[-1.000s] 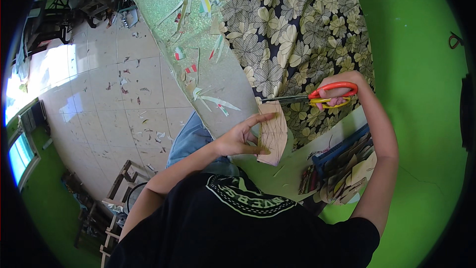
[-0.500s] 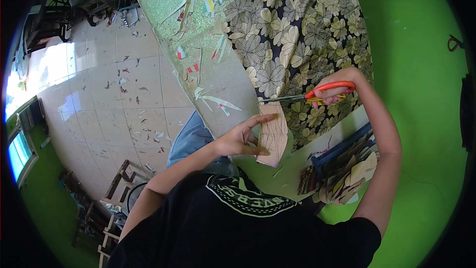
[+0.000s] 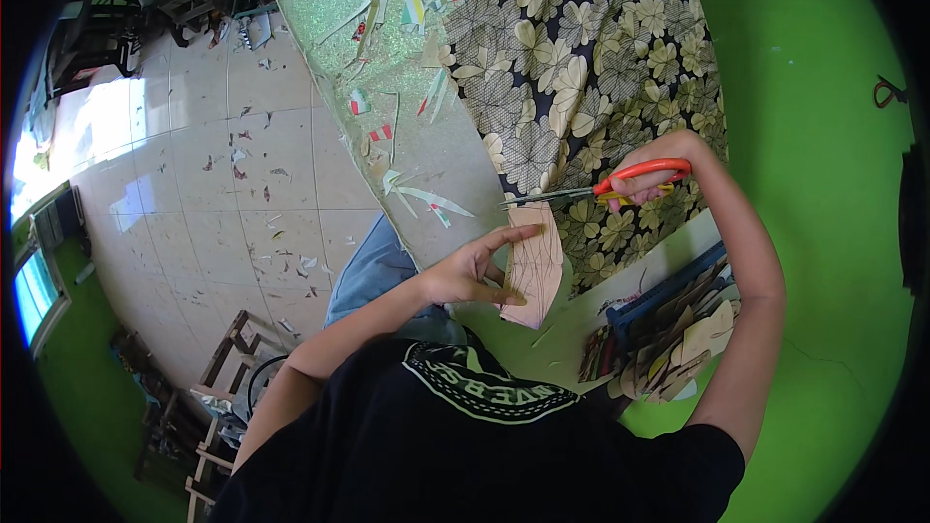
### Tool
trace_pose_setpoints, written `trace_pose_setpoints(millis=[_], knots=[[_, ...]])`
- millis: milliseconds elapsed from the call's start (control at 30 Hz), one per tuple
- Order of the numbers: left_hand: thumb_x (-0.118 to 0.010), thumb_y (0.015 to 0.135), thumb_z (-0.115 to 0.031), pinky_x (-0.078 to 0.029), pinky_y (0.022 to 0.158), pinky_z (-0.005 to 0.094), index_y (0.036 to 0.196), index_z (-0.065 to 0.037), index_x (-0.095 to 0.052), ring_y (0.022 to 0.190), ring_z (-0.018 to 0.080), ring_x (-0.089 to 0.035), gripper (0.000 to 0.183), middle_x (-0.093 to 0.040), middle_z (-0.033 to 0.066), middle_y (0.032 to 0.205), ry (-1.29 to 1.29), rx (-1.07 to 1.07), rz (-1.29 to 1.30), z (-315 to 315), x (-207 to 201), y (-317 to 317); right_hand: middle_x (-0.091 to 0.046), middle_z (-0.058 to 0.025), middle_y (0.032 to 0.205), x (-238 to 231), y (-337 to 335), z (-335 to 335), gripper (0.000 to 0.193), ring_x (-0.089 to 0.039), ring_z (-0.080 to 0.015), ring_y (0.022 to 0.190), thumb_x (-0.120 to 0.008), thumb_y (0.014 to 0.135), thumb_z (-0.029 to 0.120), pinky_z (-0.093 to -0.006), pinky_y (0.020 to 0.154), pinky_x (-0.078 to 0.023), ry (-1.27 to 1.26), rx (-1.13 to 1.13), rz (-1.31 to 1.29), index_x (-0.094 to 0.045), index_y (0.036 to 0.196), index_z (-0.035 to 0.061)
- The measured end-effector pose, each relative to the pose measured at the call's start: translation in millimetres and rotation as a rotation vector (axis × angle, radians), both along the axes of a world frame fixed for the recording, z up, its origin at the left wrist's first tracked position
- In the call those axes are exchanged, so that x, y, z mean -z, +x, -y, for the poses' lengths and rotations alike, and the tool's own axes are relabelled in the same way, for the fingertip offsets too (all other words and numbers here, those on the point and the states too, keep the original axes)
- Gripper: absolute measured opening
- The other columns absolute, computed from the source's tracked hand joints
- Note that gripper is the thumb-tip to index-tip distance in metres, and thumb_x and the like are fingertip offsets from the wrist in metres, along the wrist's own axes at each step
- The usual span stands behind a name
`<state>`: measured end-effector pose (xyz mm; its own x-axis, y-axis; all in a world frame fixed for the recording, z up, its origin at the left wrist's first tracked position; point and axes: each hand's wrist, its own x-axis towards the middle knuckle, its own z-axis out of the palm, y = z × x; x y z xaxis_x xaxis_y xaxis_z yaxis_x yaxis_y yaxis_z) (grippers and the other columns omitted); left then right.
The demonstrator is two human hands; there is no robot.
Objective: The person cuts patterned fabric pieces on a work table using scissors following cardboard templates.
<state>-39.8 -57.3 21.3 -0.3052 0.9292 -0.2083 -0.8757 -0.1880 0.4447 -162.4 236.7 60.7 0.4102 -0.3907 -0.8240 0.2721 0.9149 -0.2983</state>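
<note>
My left hand (image 3: 472,269) pinches a tan pattern piece (image 3: 535,266) with curved edges and dark lines drawn on it, thumb near its lower end and fingers across its middle. Scissors (image 3: 644,170) with red and yellow handles are in my right hand (image 3: 651,172), their blades pointing left along the piece's far edge. Whether the blades have anything between them is hard to make out. Under my right hand spreads a dark cloth (image 3: 581,68) with a cream flower print, lying over the table.
Paper scraps (image 3: 417,194) in white, green and red litter the pale table (image 3: 455,155). A blue holder (image 3: 668,291) stuffed with tan card pieces (image 3: 693,353) stands by my right forearm. A green wall (image 3: 804,232) rises at right. The tiled floor (image 3: 213,213) is strewn with bits.
The scissor blades look slightly wider apart than before. Both hands and the tan piece are in almost the same place.
</note>
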Motion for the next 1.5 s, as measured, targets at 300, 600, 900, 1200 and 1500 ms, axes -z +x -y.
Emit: trace_pose_setpoints(millis=[300, 600, 900, 1200, 1500], knots=[[-0.054, 0.067, 0.018, -0.05, 0.066, 0.0247, 0.133, -0.004, -0.013, 0.089, 0.0203, -0.057, 0.081, -0.012, 0.0102, 0.137, 0.019, 0.021, 0.002, 1.5, 4.2, 0.4, -0.039, 0.0034, 0.056, -6.0, -7.9, 0.7, 0.077, -0.041, -0.0073, 0.049, -0.034, 0.068, 0.074, -0.0216, 0.046, -0.039, 0.033, 0.023, 0.055, -0.055, 0.093, 0.004], [-0.052, 0.067, 0.019, -0.049, 0.067, 0.0243, 0.133, -0.004, -0.012, 0.086, 0.0179, -0.058, 0.081, -0.013, 0.009, 0.137, 0.027, 0.005, 0.001, 2.4, 2.0, -2.4, -0.04, 0.0033, 0.059, -7.5, -3.4, 4.1, 0.079, -0.04, -0.0075, 0.053, -0.032, 0.07, 0.073, -0.0221, 0.049, -0.037, -0.034, 0.068, 0.017, -0.052, 0.102, 0.0033], [-0.052, 0.068, 0.018, -0.05, 0.067, 0.0235, 0.133, -0.004, -0.012, 0.08, 0.0146, -0.059, 0.08, -0.01, 0.0075, 0.139, 0.029, 0.035, -0.004, 3.4, 6.0, -0.1, -0.04, 0.0009, 0.063, -9.0, 5.2, -4.2, 0.083, -0.04, -0.0086, 0.055, -0.024, 0.072, 0.072, -0.0229, 0.054, -0.039, -0.072, 0.05, -0.011, -0.048, 0.107, 0.0015], [-0.053, 0.069, 0.019, -0.05, 0.069, 0.0235, 0.133, -0.003, -0.011, 0.082, 0.0148, -0.059, 0.08, -0.012, 0.0091, 0.138, 0.043, 0.053, 0.008, -0.3, 0.8, -3.6, -0.038, 0.0027, 0.06, -19.1, 7.5, -10.5, 0.082, -0.038, -0.0073, 0.052, -0.027, 0.072, 0.073, -0.0221, 0.047, -0.035, -0.019, 0.048, -0.02, -0.05, 0.102, 0.0002], [-0.053, 0.068, 0.019, -0.05, 0.069, 0.0234, 0.133, -0.004, -0.011, 0.085, 0.0156, -0.058, 0.081, -0.012, 0.0094, 0.138, 0.027, 0.074, -0.036, -0.1, 1.8, -4.5, -0.038, 0.0041, 0.054, -28.1, 4.4, -7.7, 0.074, -0.038, -0.0067, 0.048, -0.034, 0.074, 0.069, -0.0213, 0.045, -0.036, 0.024, 0.069, -0.046, -0.055, 0.094, 0.0012]])
